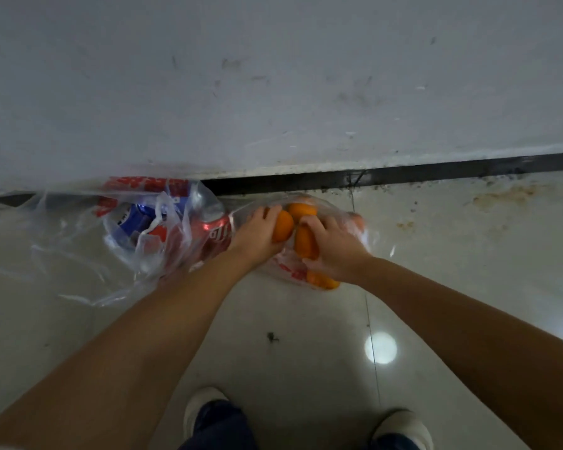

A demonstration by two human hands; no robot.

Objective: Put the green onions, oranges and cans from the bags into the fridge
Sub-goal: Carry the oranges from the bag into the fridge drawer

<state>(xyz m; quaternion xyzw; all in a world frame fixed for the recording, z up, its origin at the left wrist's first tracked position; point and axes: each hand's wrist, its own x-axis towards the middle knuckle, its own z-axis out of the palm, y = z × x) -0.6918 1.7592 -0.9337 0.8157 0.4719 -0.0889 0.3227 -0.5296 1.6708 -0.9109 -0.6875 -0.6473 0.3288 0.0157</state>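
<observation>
Seen from above, mid-frame: left hand (257, 233) curled round one orange (281, 226), right hand (330, 246) gripping a second orange (306, 240), both fruits partly inside the mouth of a thin printed plastic bag (290, 271) lying on the pale tiled floor (306, 336). More oranges in the same bag: one (301, 211) just above the hands, another (322, 280) at the bag's lower edge below the right wrist. To the left, a second clear bag (150, 228) with a red can (213, 227) and a blue can (130, 219), touching the orange bag. Further left, loose clear plastic (46, 248) spread on the floor. Behind, a scuffed pale wall (273, 76) with a dark strip along its base. White shoes (202, 414) at the bottom edge. No green onions and no fridge in sight.

Likely step: lifting oranges clear of the bag. Best done with a firm, full-palm hold on each fruit, raised straight up so the flimsy film does not snag and drag the remaining oranges out to roll away. Worth keeping the bag mouth open for the next reach.
</observation>
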